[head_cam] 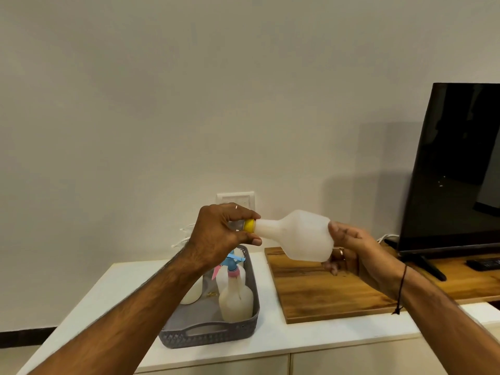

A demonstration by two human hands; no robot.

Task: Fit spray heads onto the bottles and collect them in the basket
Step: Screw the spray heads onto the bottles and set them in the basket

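Note:
A white translucent bottle (pixel 300 235) is held sideways in the air, neck to the left. My right hand (pixel 349 250) grips its base. My left hand (pixel 221 234) pinches the yellow spray head (pixel 249 225) at the bottle's neck; most of the head is hidden inside my fingers. Below my left arm, a grey basket (pixel 211 332) on the white cabinet holds several white bottles; one at its right (pixel 236 299) has a pink spray head, and a blue head shows behind it.
A wooden board (pixel 324 293) lies on the cabinet to the right of the basket. A black TV (pixel 454 171) stands at the far right with a remote (pixel 484 263) by its foot. A wall socket (pixel 244 200) and white cables sit behind my left hand.

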